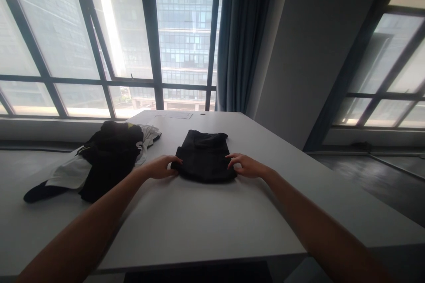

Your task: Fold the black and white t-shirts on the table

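A folded black garment (205,157) lies on the white table (206,225), its far end gathered into a smaller fold. My left hand (165,166) grips its near left edge, with the fingertips on top of the cloth. At the near right edge, my right hand (245,166) pinches the same garment between thumb and fingers. The parts of the fingers beneath the cloth are hidden.
Left on the table is a loose pile of black and white clothes (114,150). A sheet of paper (175,115) lies near the far edge. Windows, a dark blue curtain (241,40) and a grey pillar (308,44) stand beyond the table.
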`<state>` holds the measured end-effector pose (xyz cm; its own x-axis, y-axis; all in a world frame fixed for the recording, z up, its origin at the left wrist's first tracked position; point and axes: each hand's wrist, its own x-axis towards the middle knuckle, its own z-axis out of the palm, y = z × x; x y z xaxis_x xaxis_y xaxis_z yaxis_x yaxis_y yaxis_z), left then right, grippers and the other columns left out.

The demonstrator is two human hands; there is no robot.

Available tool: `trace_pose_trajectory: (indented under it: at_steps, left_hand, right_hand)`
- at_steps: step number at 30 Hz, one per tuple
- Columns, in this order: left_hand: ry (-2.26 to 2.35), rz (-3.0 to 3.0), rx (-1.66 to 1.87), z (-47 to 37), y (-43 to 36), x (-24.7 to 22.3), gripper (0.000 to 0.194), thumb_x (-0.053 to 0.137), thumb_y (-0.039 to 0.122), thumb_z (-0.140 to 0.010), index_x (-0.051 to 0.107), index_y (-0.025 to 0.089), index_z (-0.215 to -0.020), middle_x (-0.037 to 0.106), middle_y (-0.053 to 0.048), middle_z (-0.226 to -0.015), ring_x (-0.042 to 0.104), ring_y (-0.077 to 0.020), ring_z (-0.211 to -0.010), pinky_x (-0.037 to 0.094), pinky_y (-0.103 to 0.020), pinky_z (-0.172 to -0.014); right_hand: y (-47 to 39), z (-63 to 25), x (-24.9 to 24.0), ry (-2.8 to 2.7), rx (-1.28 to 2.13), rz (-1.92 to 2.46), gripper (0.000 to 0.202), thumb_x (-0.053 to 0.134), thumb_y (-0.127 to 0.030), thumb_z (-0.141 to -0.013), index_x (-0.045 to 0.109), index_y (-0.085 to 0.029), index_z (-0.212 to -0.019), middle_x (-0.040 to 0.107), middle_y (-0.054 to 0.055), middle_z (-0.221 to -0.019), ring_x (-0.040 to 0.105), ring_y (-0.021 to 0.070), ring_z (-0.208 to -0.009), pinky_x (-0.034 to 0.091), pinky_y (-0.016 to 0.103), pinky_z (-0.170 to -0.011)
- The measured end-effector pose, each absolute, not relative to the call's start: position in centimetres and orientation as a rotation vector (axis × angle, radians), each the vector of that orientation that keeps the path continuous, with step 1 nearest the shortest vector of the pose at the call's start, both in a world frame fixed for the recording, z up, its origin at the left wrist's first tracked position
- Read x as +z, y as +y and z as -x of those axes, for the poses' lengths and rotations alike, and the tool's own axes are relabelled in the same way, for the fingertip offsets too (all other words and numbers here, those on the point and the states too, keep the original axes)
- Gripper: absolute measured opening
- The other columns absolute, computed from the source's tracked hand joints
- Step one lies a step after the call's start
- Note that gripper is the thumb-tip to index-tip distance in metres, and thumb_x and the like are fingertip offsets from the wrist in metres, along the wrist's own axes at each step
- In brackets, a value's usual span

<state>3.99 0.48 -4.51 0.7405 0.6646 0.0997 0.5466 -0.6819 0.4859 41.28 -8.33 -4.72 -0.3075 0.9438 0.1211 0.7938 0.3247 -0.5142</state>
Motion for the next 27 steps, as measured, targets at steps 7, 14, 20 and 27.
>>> trace_pose_trajectory:
  at_steps: [7,14,20,27]
  left_hand:
    - [0.915,-2.529,0.594,-4.9,0.5,-4.9,0.028,0.058,0.036,-0.078,0.072,0.020,-0.095,0.072,-0.008,-0.090,0.065,-0.0243,-0.080,0.049,-0.034,-0.075]
    - [0.684,-2.065,0.700,-3.9,-0.3,-1.1,0.038,0.074,0.051,-0.070,0.067,0.015,-0.078,0.065,-0.003,-0.070,0.061,-0.0189,-0.068,0.051,-0.033,-0.067]
    - [0.885,-1.802,1.007,-4.8,0.4,-1.5,0.052,0.076,0.057,-0.067,0.068,0.012,-0.092,0.070,-0.005,-0.077,0.066,-0.0195,-0.069,0.053,-0.032,-0.064]
    - [0.944,-1.737,0.868,-4.1,1.2,-2.0,0.057,0.078,0.054,-0.066,0.067,0.012,-0.103,0.073,-0.008,-0.086,0.070,-0.0245,-0.080,0.056,-0.035,-0.069]
  right_hand:
    - [-7.7,-40.8,-5.1,-1.928,0.238,1.499,0.017,0.048,-0.018,-0.084,0.062,-0.019,-0.093,0.067,0.005,-0.084,0.059,0.0204,-0.076,0.045,0.033,-0.074]
    - [-7.8,-41.9,-3.3,-1.823,0.569,1.231,0.038,0.060,-0.056,-0.082,0.059,-0.018,-0.080,0.059,0.001,-0.070,0.053,0.0174,-0.067,0.043,0.033,-0.067]
    - [-6.9,-39.6,-3.5,-1.440,0.723,1.156,0.045,0.066,-0.055,-0.079,0.059,-0.020,-0.105,0.063,0.001,-0.074,0.059,0.0181,-0.071,0.049,0.034,-0.071]
    - [-5.1,-37.5,-5.7,-1.485,0.652,1.215,0.040,0.065,-0.039,-0.078,0.056,-0.019,-0.111,0.058,-0.002,-0.075,0.058,0.0143,-0.068,0.048,0.029,-0.066]
